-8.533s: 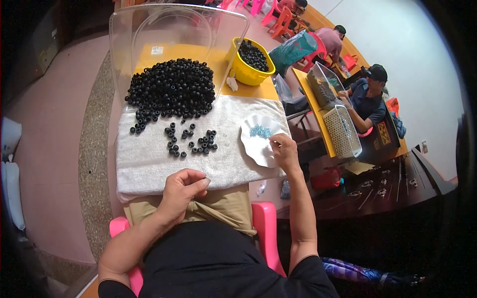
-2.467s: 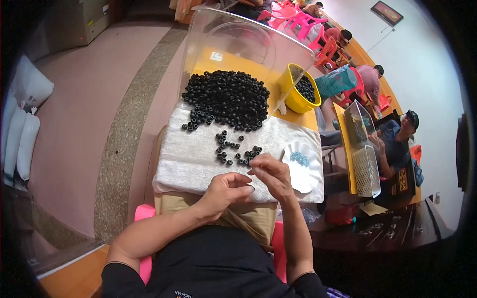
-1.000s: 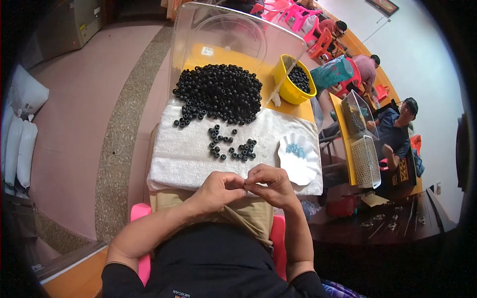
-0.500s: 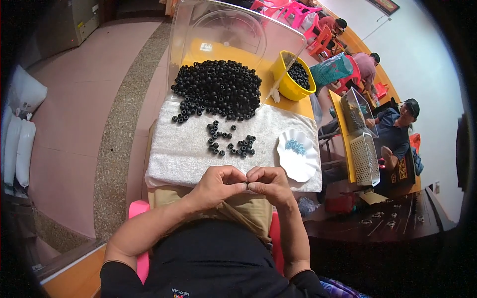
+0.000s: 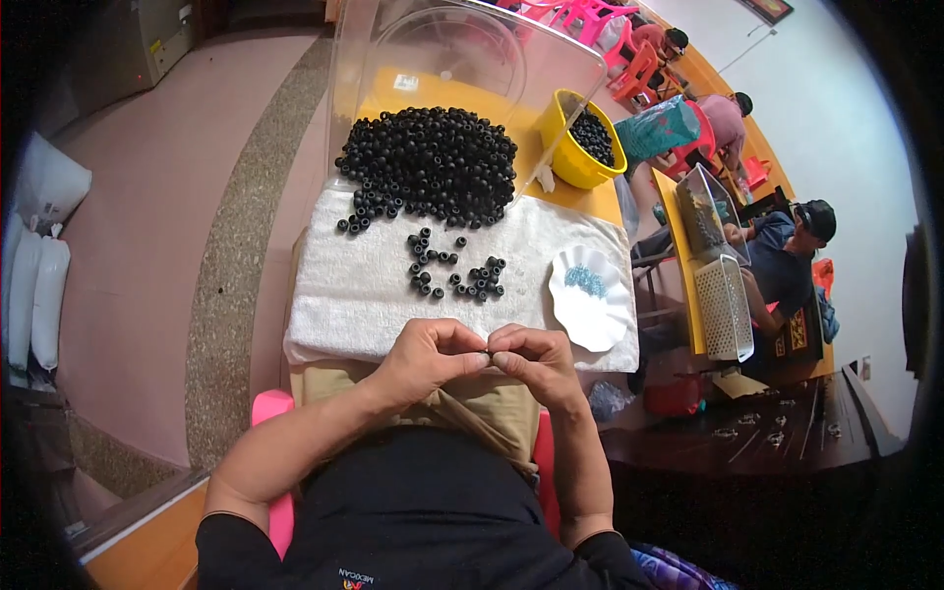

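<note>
At the edge of the white towel [image 5: 344, 315], both hands [image 5: 425, 362] [image 5: 543, 368] pinch a small dark piece [image 5: 489, 353]

On my feed, the left hand [image 5: 425, 362] and the right hand [image 5: 543, 364] meet at the fingertips, pinched on a small dark piece [image 5: 489, 354] I cannot make out clearly. Ahead of both hands I see loose black beads [image 5: 418, 267] on a white towel [image 5: 344, 310], with a bigger heap [image 5: 438, 162] beyond. Ahead and right of the right hand, a white plate [image 5: 597, 330] holds pale blue bits [image 5: 587, 281].
</note>
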The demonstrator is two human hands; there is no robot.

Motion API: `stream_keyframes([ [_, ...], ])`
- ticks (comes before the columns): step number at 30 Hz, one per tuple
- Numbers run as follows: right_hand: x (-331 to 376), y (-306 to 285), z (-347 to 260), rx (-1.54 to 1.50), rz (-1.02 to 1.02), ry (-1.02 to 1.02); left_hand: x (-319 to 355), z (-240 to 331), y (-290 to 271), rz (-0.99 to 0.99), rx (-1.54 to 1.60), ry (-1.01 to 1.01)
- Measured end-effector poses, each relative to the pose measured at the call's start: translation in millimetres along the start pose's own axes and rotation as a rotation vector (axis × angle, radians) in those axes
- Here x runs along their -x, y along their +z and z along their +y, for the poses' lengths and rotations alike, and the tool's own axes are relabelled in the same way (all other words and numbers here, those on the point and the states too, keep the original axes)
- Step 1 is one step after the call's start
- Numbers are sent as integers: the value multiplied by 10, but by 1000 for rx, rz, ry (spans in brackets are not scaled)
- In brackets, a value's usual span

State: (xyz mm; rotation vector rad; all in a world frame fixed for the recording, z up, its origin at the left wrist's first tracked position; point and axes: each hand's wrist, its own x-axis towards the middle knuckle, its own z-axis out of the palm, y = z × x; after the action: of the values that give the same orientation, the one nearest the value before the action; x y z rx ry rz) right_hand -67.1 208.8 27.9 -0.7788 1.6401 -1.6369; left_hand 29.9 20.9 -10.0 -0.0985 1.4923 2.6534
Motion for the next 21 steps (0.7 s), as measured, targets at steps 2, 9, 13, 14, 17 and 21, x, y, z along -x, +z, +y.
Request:
stream_keyframes([
  [2, 9, 6, 7, 37, 2, -14, 8, 18, 11, 6, -10, -5],
  [9, 16, 9, -3, -158, 56, 135, 18, 12, 40, 30, -32, 20],
  [13, 28, 40, -57, -175, 56, 155, 34, 5, 53, 30, -77, 72],
  [14, 25, 59, -64, -175, 53, 153, 31, 13, 52, 31, -60, 78],
  [17, 25, 143, -26, 64, 123, -11, 32, 30, 41, 62, -76, 78],
  [21, 9, 236, 61, 479, 226, -324, 11, 24, 23, 82, -27, 75],
])
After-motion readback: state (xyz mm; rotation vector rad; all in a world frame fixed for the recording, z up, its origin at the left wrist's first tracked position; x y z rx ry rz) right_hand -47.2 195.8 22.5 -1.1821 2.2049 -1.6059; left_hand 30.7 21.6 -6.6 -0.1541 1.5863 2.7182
